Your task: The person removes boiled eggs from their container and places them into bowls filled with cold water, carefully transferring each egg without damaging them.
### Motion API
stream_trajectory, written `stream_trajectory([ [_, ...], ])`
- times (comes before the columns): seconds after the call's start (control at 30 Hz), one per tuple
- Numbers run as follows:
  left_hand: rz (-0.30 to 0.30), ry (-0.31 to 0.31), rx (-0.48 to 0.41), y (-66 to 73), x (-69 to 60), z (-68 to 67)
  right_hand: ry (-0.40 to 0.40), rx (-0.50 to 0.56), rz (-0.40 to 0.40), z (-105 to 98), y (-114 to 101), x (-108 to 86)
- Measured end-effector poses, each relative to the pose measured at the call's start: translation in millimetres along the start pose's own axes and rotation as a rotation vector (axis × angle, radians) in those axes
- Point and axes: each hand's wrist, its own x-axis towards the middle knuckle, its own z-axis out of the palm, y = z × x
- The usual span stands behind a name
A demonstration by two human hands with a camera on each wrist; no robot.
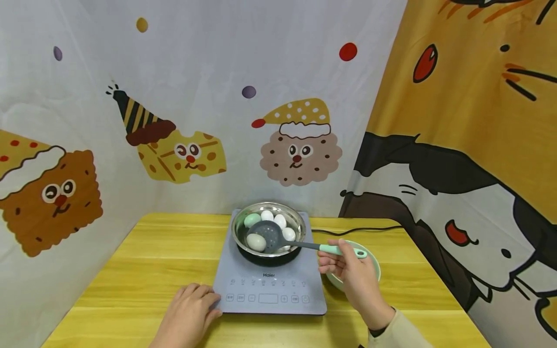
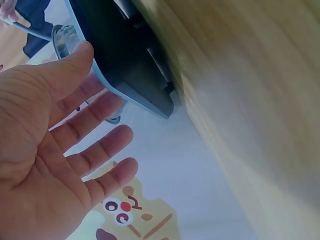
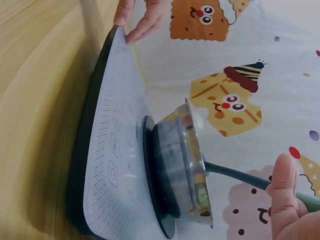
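Note:
A metal pot [image 1: 298,220] stands on the grey induction cooker [image 1: 243,285], holding several white eggs [image 1: 280,221] and a green one [image 1: 252,220]. My right hand [image 1: 354,275] pinches the mint handle of a dark slotted ladle [image 1: 267,233], whose bowl is inside the pot with a pale egg [image 1: 256,242] on or against it. My left hand [image 1: 189,314] touches the cooker's front left corner with its fingers spread. In the left wrist view, my left hand [image 2: 65,130] has its thumb and fingers at the cooker's edge [image 2: 107,82].
A light green bowl [image 1: 373,263] stands right of the cooker, partly behind my right hand. A black cable [image 1: 361,229] runs along the back of the wooden table [image 1: 152,261]. Printed cloths [image 1: 196,58] hang behind and beside the table.

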Motion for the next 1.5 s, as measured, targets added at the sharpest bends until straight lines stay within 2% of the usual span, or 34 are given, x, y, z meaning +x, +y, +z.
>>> stream_trajectory([
  [0.27, -0.031, -0.01, -0.022, 0.7, -0.3, 0.4, 0.025, 0.017, 0.039, -7, -9, -1.2],
  [0.87, -0.04, -0.021, -0.018, 0.2, -0.2, 1.3, 0.014, -0.029, -0.005, -26, -24, -1.7],
  [1.27, -0.042, -0.02, -0.037, -0.6, -0.1, 1.2, 0.052, -0.035, -0.029, -48, -34, -5.0],
  [1.5, -0.04, -0.017, -0.038, -1.3, -0.3, 2.2, 0.059, -0.02, -0.052, -70, -37, -11.4],
])
